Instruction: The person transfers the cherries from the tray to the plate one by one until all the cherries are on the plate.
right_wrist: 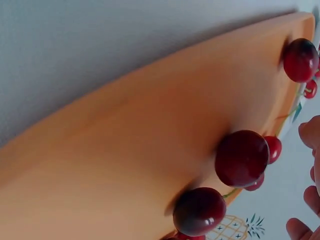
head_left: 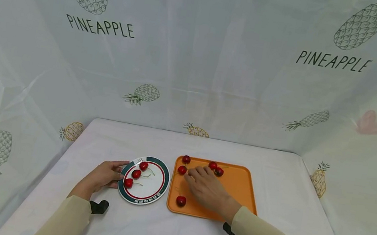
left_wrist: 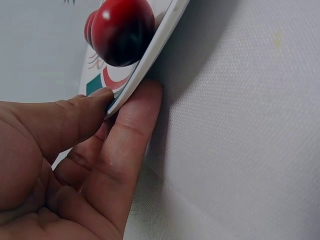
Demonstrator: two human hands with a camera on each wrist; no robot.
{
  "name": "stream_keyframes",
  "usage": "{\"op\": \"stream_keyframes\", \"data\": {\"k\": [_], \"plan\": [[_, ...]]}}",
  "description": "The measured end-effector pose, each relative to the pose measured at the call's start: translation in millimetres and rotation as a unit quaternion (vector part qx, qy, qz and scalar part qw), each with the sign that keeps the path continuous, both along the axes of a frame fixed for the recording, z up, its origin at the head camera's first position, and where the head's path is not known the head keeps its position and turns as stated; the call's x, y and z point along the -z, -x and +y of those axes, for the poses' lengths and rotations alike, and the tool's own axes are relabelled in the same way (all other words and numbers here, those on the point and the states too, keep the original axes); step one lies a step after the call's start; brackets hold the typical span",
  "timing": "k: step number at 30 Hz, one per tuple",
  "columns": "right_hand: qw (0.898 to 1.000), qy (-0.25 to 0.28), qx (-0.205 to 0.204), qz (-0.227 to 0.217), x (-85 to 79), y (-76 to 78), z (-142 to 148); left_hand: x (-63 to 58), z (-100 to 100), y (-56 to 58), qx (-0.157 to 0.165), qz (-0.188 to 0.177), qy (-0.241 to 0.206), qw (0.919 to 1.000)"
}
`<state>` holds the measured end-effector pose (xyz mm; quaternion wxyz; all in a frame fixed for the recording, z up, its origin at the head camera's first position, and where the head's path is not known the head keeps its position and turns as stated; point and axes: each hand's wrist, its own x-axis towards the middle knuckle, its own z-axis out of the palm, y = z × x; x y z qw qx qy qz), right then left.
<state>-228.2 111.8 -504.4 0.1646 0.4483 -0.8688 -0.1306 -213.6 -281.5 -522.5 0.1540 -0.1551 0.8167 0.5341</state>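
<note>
My left hand [head_left: 103, 176] grips the near-left rim of a white plate [head_left: 153, 189] with a green and red border, thumb on top and fingers underneath. In the left wrist view the rim looks lifted off the cloth. On the plate lie three red cherries, one of them a cherry [head_left: 128, 183] near the thumb. My right hand [head_left: 208, 189] is over an orange tray [head_left: 240, 186], fingers pointing down. Beneath it in the right wrist view sits a dark cherry [right_wrist: 242, 158], hidden from the head view. A gap separates thumb and fingers, holding nothing visible.
Around the right hand on the tray are a cherry [head_left: 181, 201] near the front edge, a pair at the back left and another pair [head_left: 218, 171] at the back. A white cloth [head_left: 120, 229] covers the table; a pineapple-print curtain [head_left: 196, 66] stands behind.
</note>
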Motion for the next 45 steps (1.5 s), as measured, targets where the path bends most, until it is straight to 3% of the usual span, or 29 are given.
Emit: {"op": "stream_keyframes", "data": {"k": [11,16,33,45], "plan": [[0.995,0.012,-0.083,-0.063,10.3,2.4,-2,0.9,0,-0.5,-0.002,0.007,0.000,1.0000],[0.992,0.010,-0.097,-0.079,13.0,4.2,-6,0.1,0,-1.0,-0.002,0.004,0.000,1.0000],[0.997,0.000,-0.045,-0.066,17.5,5.1,-2,-0.8,1,-0.8,-0.001,0.004,0.001,1.0000],[0.998,0.002,-0.053,-0.042,19.5,-1.3,9,0.0,0,0.4,-0.007,-0.001,-0.004,1.0000]]}}
